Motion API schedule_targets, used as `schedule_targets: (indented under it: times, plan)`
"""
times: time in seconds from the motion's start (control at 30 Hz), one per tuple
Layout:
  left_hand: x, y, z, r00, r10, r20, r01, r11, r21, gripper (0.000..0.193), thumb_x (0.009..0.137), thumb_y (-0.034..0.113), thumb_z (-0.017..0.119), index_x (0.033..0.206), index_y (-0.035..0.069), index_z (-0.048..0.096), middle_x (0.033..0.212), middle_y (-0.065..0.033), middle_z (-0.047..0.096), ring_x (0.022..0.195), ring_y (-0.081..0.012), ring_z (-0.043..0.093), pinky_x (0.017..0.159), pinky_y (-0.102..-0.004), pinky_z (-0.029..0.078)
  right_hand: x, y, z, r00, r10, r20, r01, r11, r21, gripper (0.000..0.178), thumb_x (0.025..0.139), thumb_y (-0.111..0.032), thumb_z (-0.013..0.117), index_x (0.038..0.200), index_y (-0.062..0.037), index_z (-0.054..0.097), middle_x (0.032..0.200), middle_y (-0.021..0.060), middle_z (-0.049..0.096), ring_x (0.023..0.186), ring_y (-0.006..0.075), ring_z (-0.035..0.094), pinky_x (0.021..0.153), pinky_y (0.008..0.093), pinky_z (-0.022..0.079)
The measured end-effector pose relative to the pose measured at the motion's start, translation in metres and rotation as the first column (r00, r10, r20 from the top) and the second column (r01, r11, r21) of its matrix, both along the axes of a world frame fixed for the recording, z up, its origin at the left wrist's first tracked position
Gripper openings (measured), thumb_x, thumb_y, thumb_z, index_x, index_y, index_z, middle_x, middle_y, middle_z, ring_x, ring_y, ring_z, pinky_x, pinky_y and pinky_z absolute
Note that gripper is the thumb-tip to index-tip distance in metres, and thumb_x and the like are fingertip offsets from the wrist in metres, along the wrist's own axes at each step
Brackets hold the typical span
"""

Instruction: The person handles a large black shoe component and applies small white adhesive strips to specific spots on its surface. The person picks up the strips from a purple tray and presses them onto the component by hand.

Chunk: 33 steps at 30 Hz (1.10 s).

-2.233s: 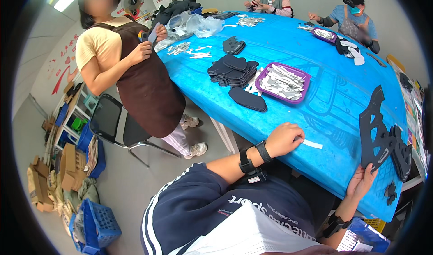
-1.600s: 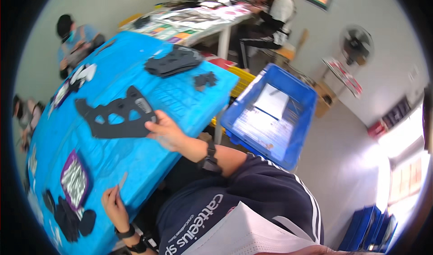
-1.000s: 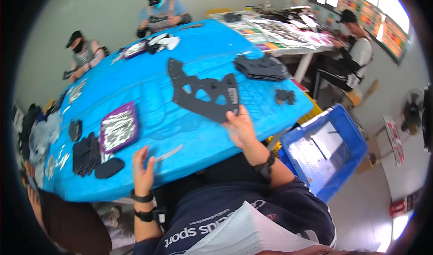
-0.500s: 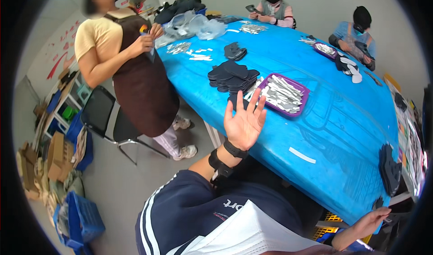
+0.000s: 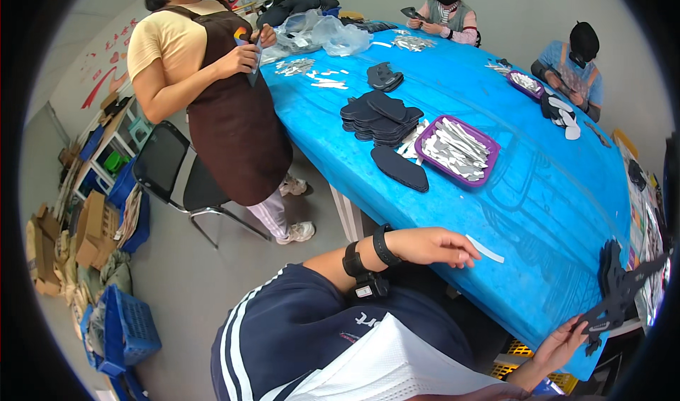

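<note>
My left hand is over the near edge of the table, fingers loosely bent and apart, holding nothing. Just beyond its fingertips lies a white strip on the blue table cover. At the lower right, my right hand pinches a black flat cut-out piece, which looks like a shoe upper. Behind that piece, a stack of black pieces is partly hidden at the table's right edge.
A purple tray of white and grey strips stands mid-table. Beside it are stacked dark pieces and a dark oval stack. An aproned person stands at left by a black chair; two people sit across the table.
My left hand has come down from its raised, spread pose toward the white strip. My right hand has taken hold of a black cut-out piece and lifted it.
</note>
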State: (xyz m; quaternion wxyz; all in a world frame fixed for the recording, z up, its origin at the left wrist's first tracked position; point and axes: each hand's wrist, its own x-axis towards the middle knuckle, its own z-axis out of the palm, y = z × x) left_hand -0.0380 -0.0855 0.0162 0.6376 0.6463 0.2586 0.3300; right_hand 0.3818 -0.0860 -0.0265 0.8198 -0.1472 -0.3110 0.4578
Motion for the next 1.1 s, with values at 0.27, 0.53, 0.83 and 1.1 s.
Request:
schedule_targets:
  times: [0.27,0.53,0.83,1.1]
  plan:
    - [0.009,-0.011,0.022,0.936,-0.001,-0.351,0.162,0.889,0.429,0.031,0.092,0.02,0.055,0.118,0.003,0.058,0.112,-0.0149,0.06,0.102,-0.0269,0.058,0.089,-0.0341,0.045,-0.036,-0.012,0.004,0.984,0.015,0.177,0.023,0.977,-0.212,0.035,0.096,-0.009,0.05,0.129,-0.0033,0.04,0.116,0.0104,0.055,0.091,0.0123,0.059,0.082,0.0224,0.053]
    - [-0.002,-0.043,0.086,0.801,-0.26,0.539,-0.214,0.716,0.664,0.024,0.088,0.017,0.064,0.103,-0.002,0.064,0.104,-0.0144,0.062,0.093,-0.0274,0.061,0.082,-0.0378,0.048,-0.032,-0.013,0.002,0.982,0.021,0.186,0.016,0.98,-0.197,0.033,0.096,-0.008,0.049,0.128,-0.0017,0.042,0.12,0.0103,0.053,0.095,0.0127,0.057,0.085,0.0224,0.052]
    - [0.005,-0.065,0.115,0.67,-0.397,0.627,-0.254,0.672,0.696,0.016,0.085,0.014,0.067,0.092,0.0,0.067,0.087,-0.0093,0.063,0.078,-0.0203,0.061,0.067,-0.032,0.047,-0.037,-0.018,0.01,0.977,0.024,0.21,0.013,0.985,-0.172,0.036,0.096,-0.008,0.048,0.13,-0.0014,0.04,0.122,0.0105,0.052,0.097,0.0125,0.057,0.086,0.0222,0.051]
    - [-0.002,-0.065,0.113,0.745,-0.331,0.579,-0.222,0.695,0.683,0.013,0.082,0.012,0.07,0.084,0.001,0.066,0.08,-0.0069,0.063,0.071,-0.0184,0.059,0.063,-0.0313,0.047,-0.043,-0.019,0.013,0.973,-0.033,0.226,0.08,0.977,-0.2,0.04,0.095,-0.011,0.051,0.131,-0.0009,0.037,0.119,0.0127,0.053,0.09,0.012,0.057,0.081,0.022,0.052]
